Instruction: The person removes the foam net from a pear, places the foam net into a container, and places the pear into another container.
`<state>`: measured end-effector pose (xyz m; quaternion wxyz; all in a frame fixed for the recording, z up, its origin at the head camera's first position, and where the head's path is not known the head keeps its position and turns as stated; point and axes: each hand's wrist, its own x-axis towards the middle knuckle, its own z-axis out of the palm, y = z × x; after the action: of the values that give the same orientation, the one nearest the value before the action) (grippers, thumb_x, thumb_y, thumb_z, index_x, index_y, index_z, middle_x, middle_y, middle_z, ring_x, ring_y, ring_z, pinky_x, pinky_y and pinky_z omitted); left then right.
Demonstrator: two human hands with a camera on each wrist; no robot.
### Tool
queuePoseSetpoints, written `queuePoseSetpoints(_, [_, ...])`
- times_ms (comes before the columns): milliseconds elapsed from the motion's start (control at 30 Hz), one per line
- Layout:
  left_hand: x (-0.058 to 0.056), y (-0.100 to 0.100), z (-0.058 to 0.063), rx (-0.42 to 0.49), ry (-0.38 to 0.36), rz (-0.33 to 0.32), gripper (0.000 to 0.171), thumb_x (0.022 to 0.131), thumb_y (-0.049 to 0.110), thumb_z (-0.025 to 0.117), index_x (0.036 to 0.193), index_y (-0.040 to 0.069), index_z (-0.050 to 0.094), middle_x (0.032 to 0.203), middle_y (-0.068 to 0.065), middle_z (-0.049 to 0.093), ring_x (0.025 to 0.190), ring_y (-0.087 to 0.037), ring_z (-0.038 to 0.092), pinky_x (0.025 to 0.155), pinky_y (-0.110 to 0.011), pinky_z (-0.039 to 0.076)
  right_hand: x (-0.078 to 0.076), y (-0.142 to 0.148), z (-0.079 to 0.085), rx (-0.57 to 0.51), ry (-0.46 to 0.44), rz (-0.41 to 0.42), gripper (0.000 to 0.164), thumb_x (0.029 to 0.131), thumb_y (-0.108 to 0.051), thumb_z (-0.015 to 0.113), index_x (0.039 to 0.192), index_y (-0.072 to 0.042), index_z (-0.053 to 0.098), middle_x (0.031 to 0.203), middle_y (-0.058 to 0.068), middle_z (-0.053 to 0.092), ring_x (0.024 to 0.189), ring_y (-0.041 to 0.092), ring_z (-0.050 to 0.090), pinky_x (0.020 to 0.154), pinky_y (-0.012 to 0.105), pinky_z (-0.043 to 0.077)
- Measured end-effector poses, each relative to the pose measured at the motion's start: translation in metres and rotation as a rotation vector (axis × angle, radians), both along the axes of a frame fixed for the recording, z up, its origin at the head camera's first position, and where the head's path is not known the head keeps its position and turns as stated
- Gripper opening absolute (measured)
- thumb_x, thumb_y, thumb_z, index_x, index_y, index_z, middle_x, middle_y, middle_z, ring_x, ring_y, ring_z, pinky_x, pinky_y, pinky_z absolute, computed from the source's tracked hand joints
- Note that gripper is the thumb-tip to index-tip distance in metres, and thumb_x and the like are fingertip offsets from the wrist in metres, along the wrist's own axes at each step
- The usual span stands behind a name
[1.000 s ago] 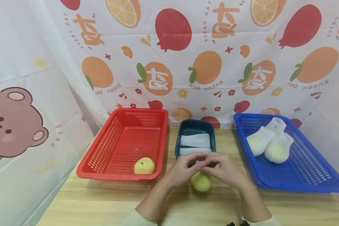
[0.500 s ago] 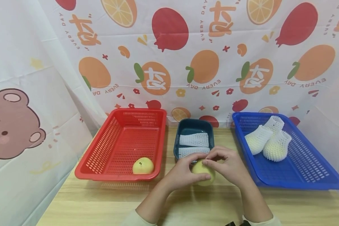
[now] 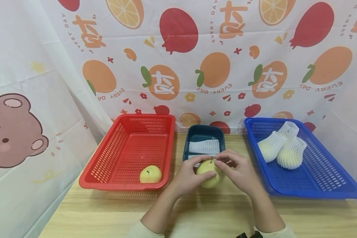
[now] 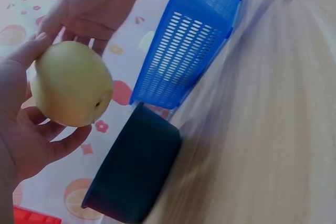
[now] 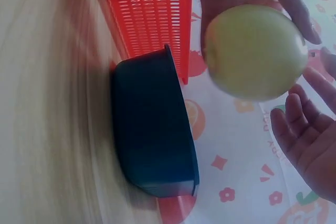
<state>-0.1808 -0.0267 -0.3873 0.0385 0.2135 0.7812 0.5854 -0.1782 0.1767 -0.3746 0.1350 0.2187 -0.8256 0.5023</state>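
A pale yellow-green pear [image 3: 207, 167] with a short dark stem is held up close in front of the dark teal box [image 3: 206, 131]. My left hand [image 3: 188, 178] grips its left side, thumb across the near face. The right hand [image 3: 241, 170] is at the pear's upper right, with fingertips near the stem. In the right wrist view, that hand's bent fingers [image 5: 294, 116] stand just off the pear [image 5: 255, 53]. White foam nets [image 3: 204, 146] lie in the teal box, one of them partly hidden behind the hands and pear.
On the left stands a red basket [image 3: 86, 178] with one yellow pear [image 3: 150, 174] in its near right corner. A blue basket [image 3: 318, 195] at right holds several net-covered pears [image 3: 291, 154]. A fruit-print cloth [image 3: 190, 72] hangs behind the wooden table [image 3: 214, 218].
The pear has come up from low between the hands, turning so its stem shows on top. My left hand has wrapped round its side; the right fingers stay near the top.
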Motion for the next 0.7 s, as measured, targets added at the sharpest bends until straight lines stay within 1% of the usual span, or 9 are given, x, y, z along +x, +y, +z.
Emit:
queuePoseSetpoints(100, [-0.001,-0.006,0.003,0.031,0.003,0.035,0.049,0.087,0.036,0.074,0.132,0.02,0.061,0.13,0.005,0.06,0.109,-0.019,0.056,0.081,-0.027,0.056,0.0,-0.003,-0.002,0.003,-0.033,-0.002,0.019,0.093,-0.021,0.069,0.112,-0.018,0.07,0.109,-0.004,0.067,0.093,0.012,0.061,0.076,0.026,0.057])
queuePoseSetpoints(167, [-0.002,-0.009,0.006,0.052,0.003,0.06,0.048,0.088,0.035,0.074,0.132,0.02,0.061,0.13,0.004,0.06,0.111,-0.02,0.054,0.083,-0.028,0.055,0.0,-0.006,-0.004,-0.001,-0.072,0.021,0.028,0.093,-0.022,0.069,0.121,-0.019,0.066,0.118,-0.004,0.063,0.1,0.014,0.061,0.081,0.027,0.057])
queuePoseSetpoints(233, [-0.002,-0.013,0.01,0.074,0.001,0.082,0.047,0.088,0.032,0.074,0.132,0.02,0.061,0.13,0.003,0.06,0.113,-0.021,0.054,0.084,-0.029,0.055,0.0,-0.011,-0.005,-0.012,-0.117,0.065,0.038,0.093,-0.024,0.069,0.13,-0.021,0.06,0.129,-0.002,0.058,0.109,0.018,0.06,0.087,0.031,0.056])
queuePoseSetpoints(300, [-0.002,-0.016,0.013,0.087,-0.004,0.102,0.046,0.089,0.031,0.073,0.132,0.022,0.061,0.128,0.003,0.06,0.112,-0.021,0.054,0.084,-0.03,0.055,0.001,-0.017,-0.007,-0.021,-0.148,0.114,0.049,0.092,-0.026,0.07,0.138,-0.025,0.053,0.138,-0.001,0.053,0.118,0.023,0.058,0.093,0.037,0.055])
queuePoseSetpoints(400, [-0.001,-0.02,0.017,0.094,-0.009,0.117,0.046,0.089,0.032,0.072,0.132,0.023,0.06,0.126,0.002,0.06,0.109,-0.023,0.055,0.08,-0.03,0.056,0.003,-0.028,-0.007,-0.028,-0.198,0.16,0.065,0.089,-0.03,0.074,0.145,-0.035,0.043,0.147,-0.003,0.046,0.126,0.028,0.055,0.097,0.044,0.052])
queuePoseSetpoints(467, [0.0,-0.023,0.019,0.092,-0.013,0.138,0.046,0.089,0.033,0.072,0.133,0.025,0.059,0.125,0.002,0.06,0.107,-0.023,0.055,0.078,-0.031,0.057,0.004,-0.036,-0.006,-0.036,-0.225,0.171,0.073,0.085,-0.032,0.077,0.147,-0.041,0.038,0.15,-0.006,0.042,0.128,0.028,0.053,0.099,0.046,0.051])
queuePoseSetpoints(533, [0.003,-0.026,0.022,0.096,-0.016,0.162,0.048,0.089,0.033,0.073,0.134,0.025,0.058,0.125,0.002,0.06,0.108,-0.023,0.056,0.078,-0.031,0.057,0.004,-0.044,-0.006,-0.052,-0.251,0.167,0.078,0.083,-0.033,0.08,0.147,-0.044,0.036,0.151,-0.007,0.041,0.128,0.026,0.053,0.099,0.045,0.051])
queuePoseSetpoints(633, [0.006,-0.032,0.026,0.113,-0.012,0.198,0.05,0.089,0.033,0.073,0.135,0.022,0.057,0.127,0.001,0.06,0.108,-0.022,0.056,0.08,-0.032,0.058,0.002,-0.058,-0.007,-0.095,-0.264,0.157,0.081,0.08,-0.033,0.083,0.147,-0.042,0.038,0.15,-0.007,0.041,0.127,0.025,0.052,0.099,0.041,0.051])
queuePoseSetpoints(700, [0.009,-0.038,0.029,0.111,-0.006,0.214,0.052,0.089,0.033,0.073,0.137,0.021,0.056,0.129,0.001,0.06,0.109,-0.022,0.057,0.081,-0.032,0.058,0.001,-0.067,-0.006,-0.13,-0.265,0.147,0.08,0.079,-0.032,0.083,0.146,-0.04,0.04,0.148,-0.007,0.043,0.126,0.025,0.052,0.097,0.039,0.052])
